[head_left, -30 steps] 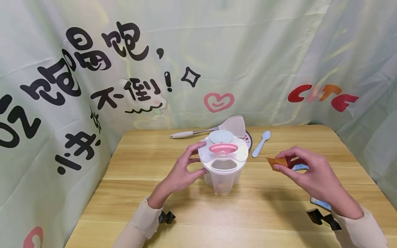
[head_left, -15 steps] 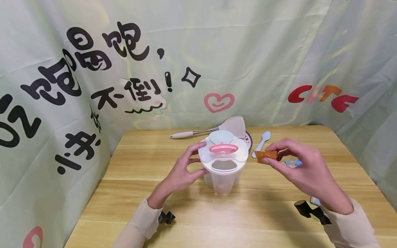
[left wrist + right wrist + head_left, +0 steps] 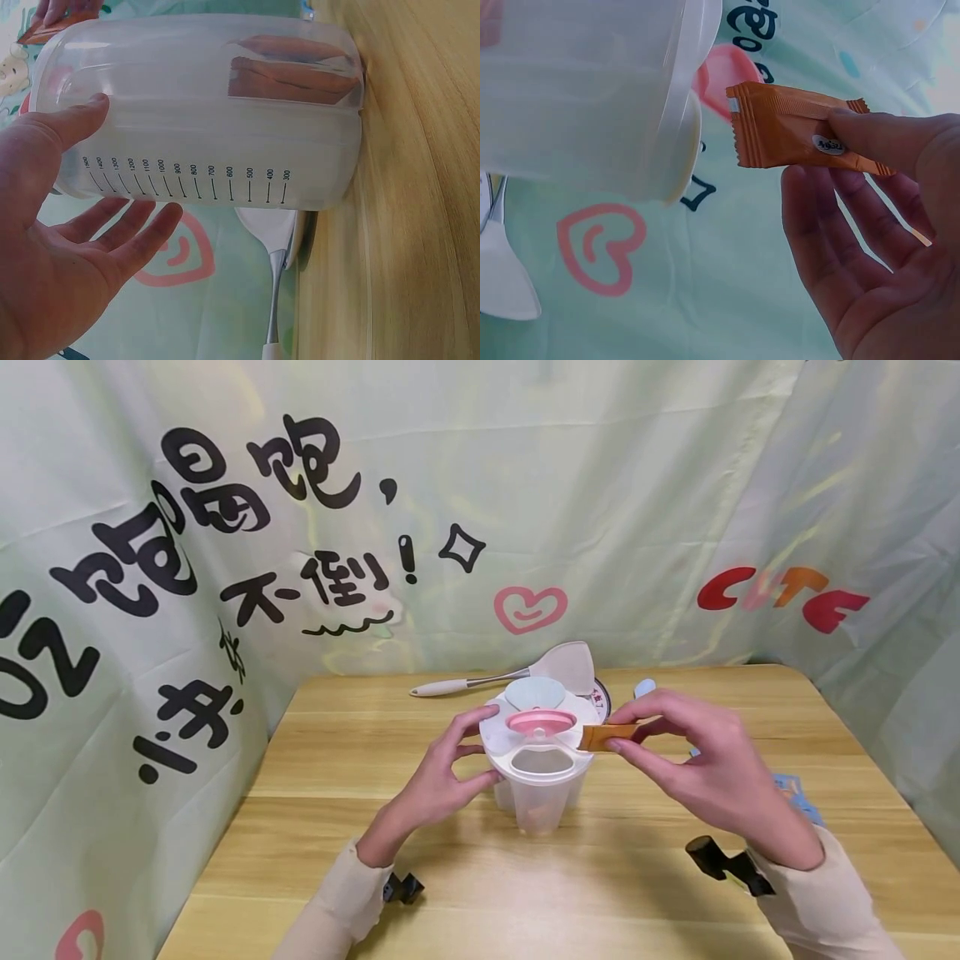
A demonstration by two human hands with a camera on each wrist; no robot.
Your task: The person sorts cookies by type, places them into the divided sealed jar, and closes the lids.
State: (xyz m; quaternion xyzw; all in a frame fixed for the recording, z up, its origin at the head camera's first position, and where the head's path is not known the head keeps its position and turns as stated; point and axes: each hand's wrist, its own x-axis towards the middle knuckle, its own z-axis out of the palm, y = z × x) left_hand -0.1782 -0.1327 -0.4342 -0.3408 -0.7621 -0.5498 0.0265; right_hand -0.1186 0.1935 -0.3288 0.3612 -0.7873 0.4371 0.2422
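Observation:
A clear plastic container (image 3: 538, 807) with a white lid stands upright on the table. Its lid has a pink handle (image 3: 542, 722), and one oval opening faces me uncovered. My left hand (image 3: 442, 768) holds it from the left near the lid, thumb in front and fingers behind. Through the wall, in the left wrist view, brown-orange packets (image 3: 292, 79) lie at the bottom beside printed measuring marks. Thumb and fingers of my right hand (image 3: 701, 760) pinch a small orange wrapped packet (image 3: 795, 127) with crimped ends. In the head view the packet is at the lid's right edge.
Behind the container lies a spatula (image 3: 562, 668) across a round printed item (image 3: 602, 700). A light blue spoon (image 3: 643, 687) is partly hidden by my right hand. Blue printed packets (image 3: 801, 797) lie beside my right forearm. A printed curtain (image 3: 637, 485) hangs behind the table.
My right hand has moved left with the orange packet, from beyond the spoon to the lid's right edge. My left hand and the container have stayed in place.

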